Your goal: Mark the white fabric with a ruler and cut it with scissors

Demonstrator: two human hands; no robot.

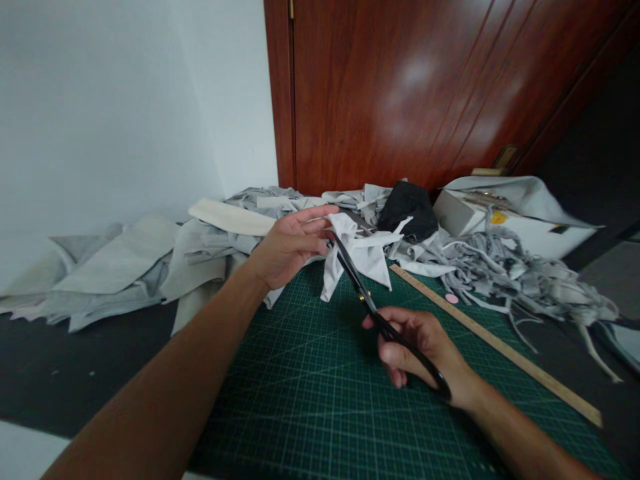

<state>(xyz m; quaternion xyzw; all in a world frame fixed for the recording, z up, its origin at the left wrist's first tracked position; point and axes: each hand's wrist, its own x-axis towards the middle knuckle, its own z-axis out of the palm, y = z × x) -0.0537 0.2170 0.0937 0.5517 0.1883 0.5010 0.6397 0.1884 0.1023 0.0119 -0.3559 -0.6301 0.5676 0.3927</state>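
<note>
Head view: the right hand (423,340) has its fingers wrapped round black scissors (367,302), which reach across white cloth (370,257) pinched in the left hand (286,248), above the green mat (300,393)

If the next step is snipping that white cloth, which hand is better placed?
Probably the right hand: it holds the scissors, their tips at the white cloth. The left hand is at the cloth's edge, seemingly holding it.
</note>
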